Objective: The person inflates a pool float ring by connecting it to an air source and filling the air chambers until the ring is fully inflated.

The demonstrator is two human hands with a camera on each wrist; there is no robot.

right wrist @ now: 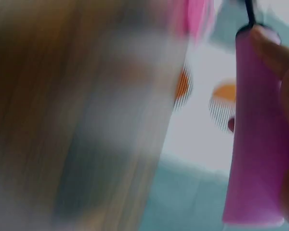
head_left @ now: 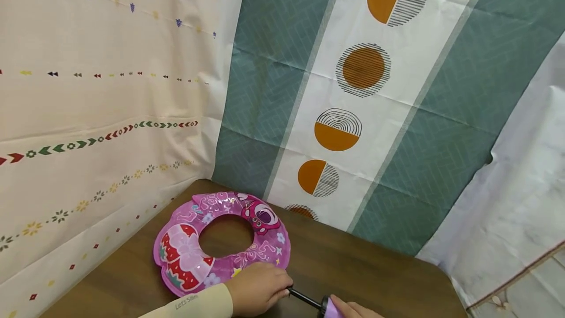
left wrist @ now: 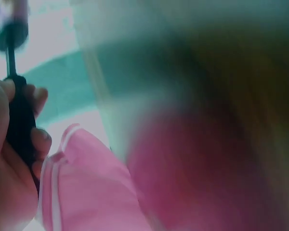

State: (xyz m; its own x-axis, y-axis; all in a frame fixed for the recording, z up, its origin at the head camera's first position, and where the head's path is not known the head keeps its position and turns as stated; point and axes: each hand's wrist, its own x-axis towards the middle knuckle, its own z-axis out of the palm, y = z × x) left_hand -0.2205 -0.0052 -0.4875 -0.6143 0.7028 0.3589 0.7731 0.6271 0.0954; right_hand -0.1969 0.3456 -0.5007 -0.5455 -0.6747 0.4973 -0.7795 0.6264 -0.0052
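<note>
A hand air pump has a purple barrel (right wrist: 260,139) and a thin black rod (head_left: 304,298) that stands partly drawn out of it. My left hand (head_left: 253,286) curls its fingers round the pump's black handle (left wrist: 21,125). On the barrel, at the bottom edge of the head view, my right hand (head_left: 355,310) holds on with its thumb near the black cap. Behind my left forearm lies a pink inflated swim ring (head_left: 185,254) printed with strawberries and a bear; its near edge is partly hidden by that arm. Neither view shows a hose.
The ring lies on a brown wooden table (head_left: 366,278). Patterned cloth (head_left: 101,102) hangs at the left, a green and white curtain (head_left: 265,77) behind, and pale cloth (head_left: 521,200) at the right. A pink piece with white stripes (left wrist: 91,187) shows in the left wrist view.
</note>
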